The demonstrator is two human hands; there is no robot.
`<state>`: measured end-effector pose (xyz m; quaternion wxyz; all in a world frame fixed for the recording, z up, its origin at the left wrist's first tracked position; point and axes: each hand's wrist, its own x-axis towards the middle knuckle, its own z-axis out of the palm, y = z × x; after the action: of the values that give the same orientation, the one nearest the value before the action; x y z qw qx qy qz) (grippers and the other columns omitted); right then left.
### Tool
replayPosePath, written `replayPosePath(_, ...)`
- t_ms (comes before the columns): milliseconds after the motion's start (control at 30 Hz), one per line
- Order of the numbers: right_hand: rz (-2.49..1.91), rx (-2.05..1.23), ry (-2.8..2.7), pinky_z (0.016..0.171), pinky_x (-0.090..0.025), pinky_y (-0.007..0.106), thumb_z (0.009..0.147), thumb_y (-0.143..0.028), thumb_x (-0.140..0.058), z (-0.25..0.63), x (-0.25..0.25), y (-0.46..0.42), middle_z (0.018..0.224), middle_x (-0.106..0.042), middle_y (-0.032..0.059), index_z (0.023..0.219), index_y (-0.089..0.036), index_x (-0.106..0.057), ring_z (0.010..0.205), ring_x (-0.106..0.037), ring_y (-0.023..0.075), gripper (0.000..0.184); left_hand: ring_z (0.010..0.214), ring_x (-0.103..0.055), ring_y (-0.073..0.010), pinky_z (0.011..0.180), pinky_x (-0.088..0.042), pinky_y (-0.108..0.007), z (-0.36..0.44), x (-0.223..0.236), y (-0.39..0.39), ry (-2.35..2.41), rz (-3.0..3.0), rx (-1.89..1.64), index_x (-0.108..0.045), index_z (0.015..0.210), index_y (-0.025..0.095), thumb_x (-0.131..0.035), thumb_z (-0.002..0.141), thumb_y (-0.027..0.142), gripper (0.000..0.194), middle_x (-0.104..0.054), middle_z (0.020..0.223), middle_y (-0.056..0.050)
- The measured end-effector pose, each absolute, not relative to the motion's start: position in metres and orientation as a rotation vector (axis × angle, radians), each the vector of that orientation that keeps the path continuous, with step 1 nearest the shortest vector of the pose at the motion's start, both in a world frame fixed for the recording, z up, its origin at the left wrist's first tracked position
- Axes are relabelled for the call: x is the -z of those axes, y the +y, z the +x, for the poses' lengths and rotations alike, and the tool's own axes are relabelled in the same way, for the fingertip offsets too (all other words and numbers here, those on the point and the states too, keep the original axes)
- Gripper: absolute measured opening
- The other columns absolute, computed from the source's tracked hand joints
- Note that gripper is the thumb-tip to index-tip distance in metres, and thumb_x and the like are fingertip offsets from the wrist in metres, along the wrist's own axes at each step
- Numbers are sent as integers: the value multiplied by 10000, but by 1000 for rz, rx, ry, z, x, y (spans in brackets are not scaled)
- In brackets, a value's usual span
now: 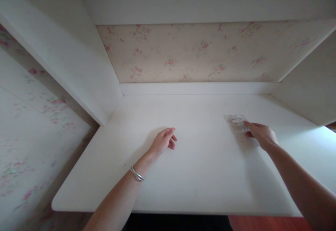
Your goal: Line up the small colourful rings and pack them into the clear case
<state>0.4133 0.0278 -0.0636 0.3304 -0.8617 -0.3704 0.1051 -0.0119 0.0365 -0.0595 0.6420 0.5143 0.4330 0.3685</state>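
My right hand (pixel 260 133) pinches the near corner of a small clear plastic packet (pixel 236 119) between thumb and fingers, over the right part of the white desk (pixel 194 175). Something thin and pale seems to lie inside the plastic, too small and see-through to name. Left of the desk's middle, my left hand (pixel 163 141) hangs just over or rests on the surface, its fingers loosely bent and apart, holding nothing. A silver bracelet (pixel 137 174) circles that wrist.
White side panels (pixel 78 59) rise at the left and right of the desk, with a white shelf (pixel 183 5) across the top. Flowered wallpaper (pixel 183 54) covers the wall behind. The desk's front edge (pixel 183 212) runs along the bottom, above a reddish floor (pixel 265 223).
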Motion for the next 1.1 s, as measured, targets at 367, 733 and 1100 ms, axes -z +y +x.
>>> replayPosePath(367, -2202, 148, -1205, 682, -390, 334, 832, -435, -461, 341, 37, 13, 876, -674, 90, 1045, -205, -644, 764, -589, 224, 363, 549, -545, -90, 490, -463, -208, -12, 60, 39, 960, 1232, -776, -595, 988, 153, -534, 810, 493, 389, -586, 757, -24)
replayPosePath(733, -1474, -866, -1583, 562, -388, 241, 886, -472, -391, 129, 62, 10, 635, -610, 15, 724, -188, -626, 589, -534, 133, 403, 545, -550, -121, 503, -455, -232, -12, 64, 40, 961, 1376, -755, -622, 831, 154, -489, 829, 467, 341, -594, 669, -23)
replayPosePath(1100, -1348, -879, -1690, 646, -417, 243, 902, -370, -423, 138, 63, -4, 771, -675, 13, 938, -203, -653, 674, -576, 129, 286, 554, -542, -117, 535, -455, -241, -11, 60, 40, 947, 1387, -685, -620, 820, 150, -531, 801, 479, 341, -575, 659, -9)
